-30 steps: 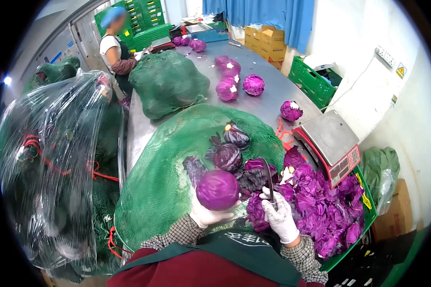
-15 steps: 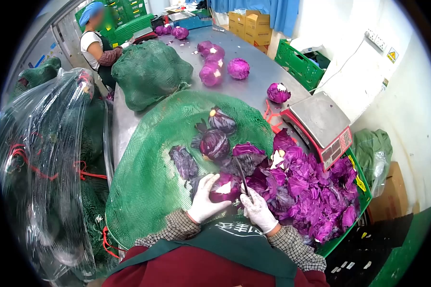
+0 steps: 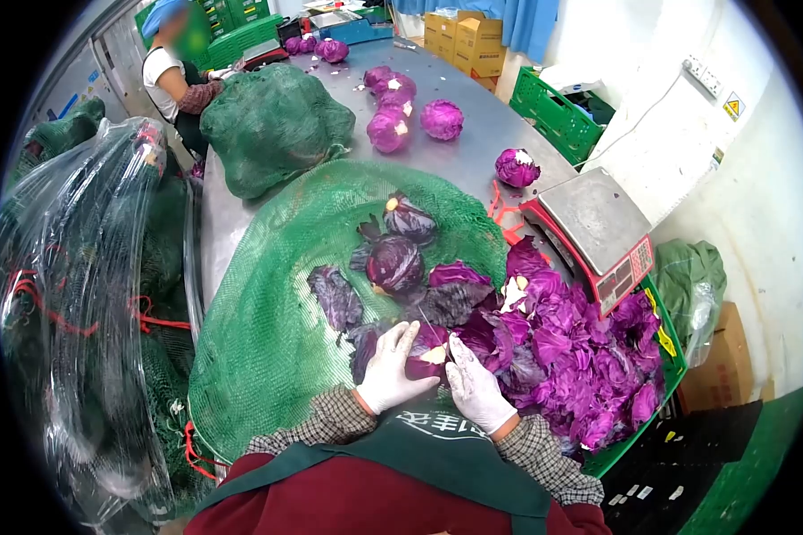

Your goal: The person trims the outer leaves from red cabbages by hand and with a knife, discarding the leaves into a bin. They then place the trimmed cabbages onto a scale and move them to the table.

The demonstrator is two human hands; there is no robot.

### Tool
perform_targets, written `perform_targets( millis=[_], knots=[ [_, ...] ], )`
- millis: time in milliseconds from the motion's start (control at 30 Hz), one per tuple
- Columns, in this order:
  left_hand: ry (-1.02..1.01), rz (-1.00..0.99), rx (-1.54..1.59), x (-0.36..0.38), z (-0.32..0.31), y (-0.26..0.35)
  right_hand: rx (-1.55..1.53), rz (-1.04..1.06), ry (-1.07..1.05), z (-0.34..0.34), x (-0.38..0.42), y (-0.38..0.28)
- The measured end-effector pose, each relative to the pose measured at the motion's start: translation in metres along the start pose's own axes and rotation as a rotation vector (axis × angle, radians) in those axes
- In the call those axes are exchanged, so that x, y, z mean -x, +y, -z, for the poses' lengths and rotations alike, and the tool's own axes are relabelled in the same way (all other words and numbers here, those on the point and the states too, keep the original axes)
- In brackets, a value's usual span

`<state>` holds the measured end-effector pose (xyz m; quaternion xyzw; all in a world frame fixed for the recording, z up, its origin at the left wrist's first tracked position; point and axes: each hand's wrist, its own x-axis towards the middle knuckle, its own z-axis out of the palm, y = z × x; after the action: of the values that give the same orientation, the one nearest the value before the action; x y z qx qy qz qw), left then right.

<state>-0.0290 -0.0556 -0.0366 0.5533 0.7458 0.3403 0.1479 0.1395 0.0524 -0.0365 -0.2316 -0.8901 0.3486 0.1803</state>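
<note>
A red cabbage [image 3: 426,364] with a pale cut stem sits between my two white-gloved hands. My left hand [image 3: 393,373] is curled around its left side. My right hand [image 3: 480,388] is at its right side, fingers pointing up, with a knife whose thin blade [image 3: 425,315] shows nearly edge-on; the handle is hidden. Just beyond lie a dark whole cabbage [image 3: 395,264], another with a pale stem end [image 3: 410,221], and loose outer leaves [image 3: 335,299], all on a green mesh bag [image 3: 259,334].
At right, a green crate [image 3: 678,379] is heaped with purple leaves [image 3: 589,366], beside a red scale [image 3: 598,223]. Trimmed cabbages [image 3: 442,119] stand along the metal table [image 3: 482,85]. A full mesh sack [image 3: 277,129] sits ahead; plastic-covered sacks [image 3: 80,339] stand left. A co-worker [image 3: 177,80] is at far left.
The knife has turned from a broad upright blade to a thin line leaning left over the cabbage. My right hand has moved slightly against the cabbage's side, and the cabbage's cut stem has shifted right.
</note>
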Motion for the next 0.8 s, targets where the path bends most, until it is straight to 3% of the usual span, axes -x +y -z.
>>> perform_targets(
  millis=[267,333,400,433,467,500,533,633,733,767,800],
  knots=[
    [-0.006,0.009,-0.060,-0.003,-0.003,0.002,-0.017,-0.125,-0.093,0.009,-0.016,-0.005],
    [0.030,-0.011,-0.074,-0.003,-0.007,-0.003,0.062,-0.029,-0.046,0.005,-0.024,0.006],
    [0.057,-0.051,-0.041,0.000,-0.007,-0.002,0.364,0.143,-0.055,0.012,-0.037,0.018],
    [0.070,-0.116,-0.040,0.007,-0.008,-0.003,0.156,-0.003,0.007,0.009,-0.039,0.042],
    [0.087,-0.181,-0.040,0.014,-0.009,-0.005,0.312,0.187,0.059,0.006,-0.042,0.076],
    [0.096,-0.275,-0.058,0.020,-0.011,-0.009,0.320,0.160,0.044,0.008,-0.040,0.080],
    [0.055,-0.239,0.026,0.024,-0.010,-0.013,0.324,0.137,0.022,0.005,-0.036,0.082],
    [0.053,-0.173,0.236,0.032,0.002,-0.030,0.391,0.321,0.210,-0.006,-0.026,0.071],
    [-0.056,-0.106,0.179,0.040,0.015,-0.033,0.522,0.393,0.145,-0.001,-0.020,0.046],
    [-0.088,-0.070,0.136,0.042,0.019,-0.026,0.216,0.221,0.048,0.016,-0.024,0.012],
    [-0.090,-0.052,0.084,0.042,0.020,-0.019,0.258,0.326,0.122,0.018,-0.024,-0.002]
  ],
)
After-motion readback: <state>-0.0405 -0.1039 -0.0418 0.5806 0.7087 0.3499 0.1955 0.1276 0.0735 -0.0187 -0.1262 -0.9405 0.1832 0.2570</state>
